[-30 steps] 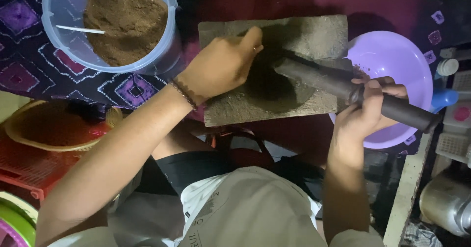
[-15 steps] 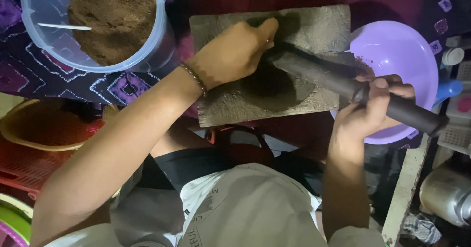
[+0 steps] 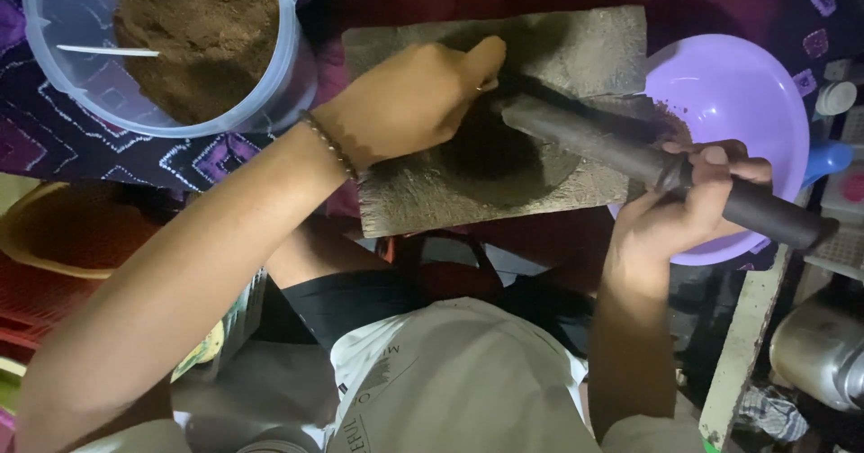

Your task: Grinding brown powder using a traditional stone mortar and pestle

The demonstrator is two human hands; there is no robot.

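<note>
Stone roller [image 3: 630, 161] is lying slanted across the flat grinding stone [image 3: 576, 48], its far end over the purple bowl [image 3: 747, 93]. Right hand [image 3: 688, 210] is gripping it with clenched fingers. Left hand [image 3: 414, 102] is pressing the dark paste [image 3: 495, 152], fingers probably half curled.

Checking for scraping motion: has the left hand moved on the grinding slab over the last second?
Yes. The left hand slid right along the stone slab, its fingertips nearer the dark stone roller held in the right hand.
</note>
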